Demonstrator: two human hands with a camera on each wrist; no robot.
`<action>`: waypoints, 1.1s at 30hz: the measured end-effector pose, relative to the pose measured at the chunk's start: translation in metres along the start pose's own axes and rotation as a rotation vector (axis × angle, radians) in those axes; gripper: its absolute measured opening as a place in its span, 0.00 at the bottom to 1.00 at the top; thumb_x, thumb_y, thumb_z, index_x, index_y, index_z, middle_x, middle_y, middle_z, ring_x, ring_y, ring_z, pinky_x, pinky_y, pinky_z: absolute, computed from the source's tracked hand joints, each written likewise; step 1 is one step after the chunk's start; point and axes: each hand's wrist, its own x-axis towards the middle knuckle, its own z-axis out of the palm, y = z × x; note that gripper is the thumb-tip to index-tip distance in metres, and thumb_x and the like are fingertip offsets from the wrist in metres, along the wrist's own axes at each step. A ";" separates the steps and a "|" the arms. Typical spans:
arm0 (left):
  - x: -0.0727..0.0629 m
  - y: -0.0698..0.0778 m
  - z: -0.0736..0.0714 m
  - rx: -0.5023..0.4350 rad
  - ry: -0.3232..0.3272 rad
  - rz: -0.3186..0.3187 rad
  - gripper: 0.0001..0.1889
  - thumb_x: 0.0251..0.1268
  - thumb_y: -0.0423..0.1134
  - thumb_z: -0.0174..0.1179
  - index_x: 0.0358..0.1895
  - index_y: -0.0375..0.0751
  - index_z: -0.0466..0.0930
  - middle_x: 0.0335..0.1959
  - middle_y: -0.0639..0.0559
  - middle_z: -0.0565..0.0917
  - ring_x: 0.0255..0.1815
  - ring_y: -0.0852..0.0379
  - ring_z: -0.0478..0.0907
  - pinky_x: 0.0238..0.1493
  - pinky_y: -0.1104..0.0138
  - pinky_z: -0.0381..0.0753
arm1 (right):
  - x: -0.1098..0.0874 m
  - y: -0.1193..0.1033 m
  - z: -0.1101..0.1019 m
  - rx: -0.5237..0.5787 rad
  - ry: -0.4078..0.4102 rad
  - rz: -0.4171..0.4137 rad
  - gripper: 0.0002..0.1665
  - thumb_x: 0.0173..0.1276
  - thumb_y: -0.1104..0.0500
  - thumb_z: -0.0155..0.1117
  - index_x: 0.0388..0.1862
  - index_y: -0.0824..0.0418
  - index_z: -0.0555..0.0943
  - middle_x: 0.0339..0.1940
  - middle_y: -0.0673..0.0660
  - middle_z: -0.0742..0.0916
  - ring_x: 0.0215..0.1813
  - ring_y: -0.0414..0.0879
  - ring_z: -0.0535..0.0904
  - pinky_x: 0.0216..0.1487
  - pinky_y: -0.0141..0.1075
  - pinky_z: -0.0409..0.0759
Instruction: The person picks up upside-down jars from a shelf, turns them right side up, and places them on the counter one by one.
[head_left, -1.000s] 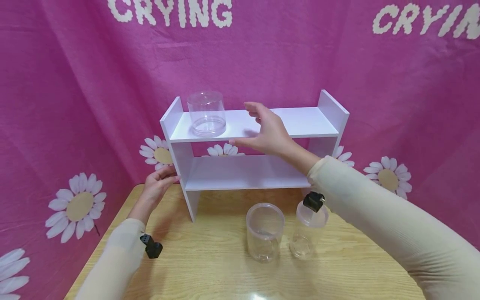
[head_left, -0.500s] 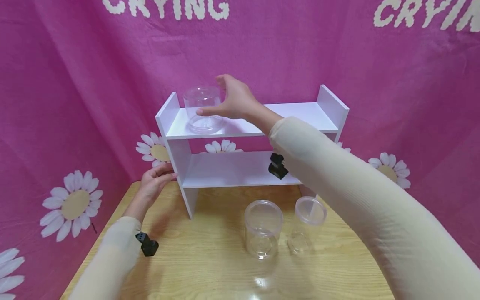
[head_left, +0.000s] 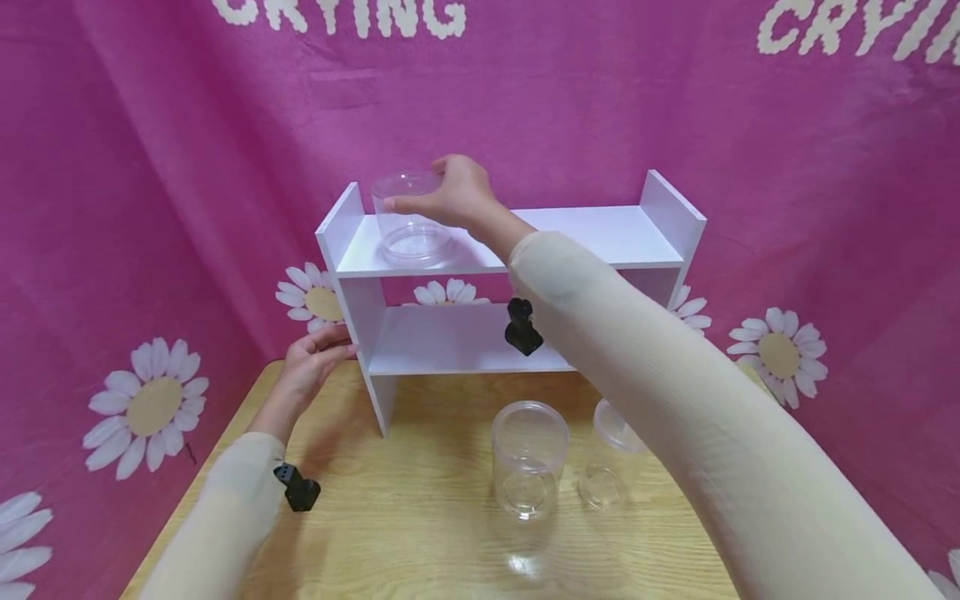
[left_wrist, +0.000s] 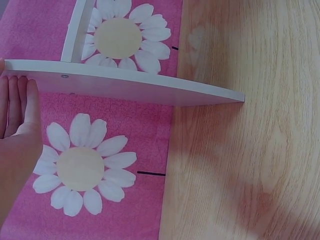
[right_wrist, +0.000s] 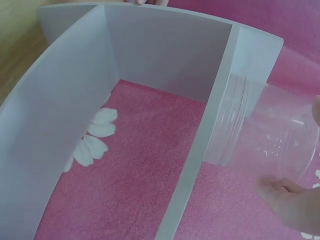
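A clear round plastic jar (head_left: 408,237) stands at the left end of the shelf unit's (head_left: 570,242) top board. My right hand (head_left: 453,196) grips it near its upper part, thumb across the front and fingers round the far side. The right wrist view shows the jar (right_wrist: 270,130) sideways, its ringed end against the board. My left hand (head_left: 311,367) touches the outside of the unit's left panel, thumb tip at the front edge. In the left wrist view, fairly straight fingers (left_wrist: 31,100) rest against that white panel (left_wrist: 130,85).
Two more clear plastic jars stand on the wooden table (head_left: 420,533) before the shelf: a wider jar (head_left: 528,467) and a narrower jar (head_left: 603,479), partly behind the right sleeve. A pink cloth (head_left: 570,108) with flowers and lettering hangs behind and beside the table.
My right hand has moved left along the top board to the jar and closed round it. The left hand stays at the side panel.
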 end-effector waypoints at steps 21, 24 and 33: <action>-0.014 0.002 -0.001 0.100 0.006 0.032 0.12 0.65 0.28 0.57 0.41 0.54 0.82 0.38 0.67 0.84 0.42 0.71 0.81 0.49 0.82 0.79 | -0.061 0.032 -0.021 0.148 0.060 -0.227 0.49 0.47 0.47 0.79 0.67 0.60 0.70 0.63 0.55 0.80 0.60 0.45 0.77 0.62 0.34 0.78; -0.021 0.003 -0.003 0.124 0.008 0.038 0.11 0.65 0.30 0.58 0.43 0.52 0.81 0.39 0.67 0.85 0.42 0.71 0.82 0.50 0.82 0.79 | -0.076 0.042 -0.023 0.176 0.049 -0.287 0.47 0.48 0.50 0.80 0.66 0.62 0.71 0.63 0.57 0.80 0.62 0.47 0.77 0.65 0.37 0.77; -0.050 -0.006 -0.001 0.315 -0.050 0.075 0.15 0.66 0.30 0.58 0.54 0.30 0.75 0.39 0.71 0.84 0.45 0.74 0.81 0.49 0.81 0.79 | -0.105 0.090 -0.016 0.244 -0.035 -0.285 0.47 0.50 0.56 0.78 0.67 0.64 0.69 0.64 0.59 0.79 0.65 0.49 0.76 0.65 0.40 0.77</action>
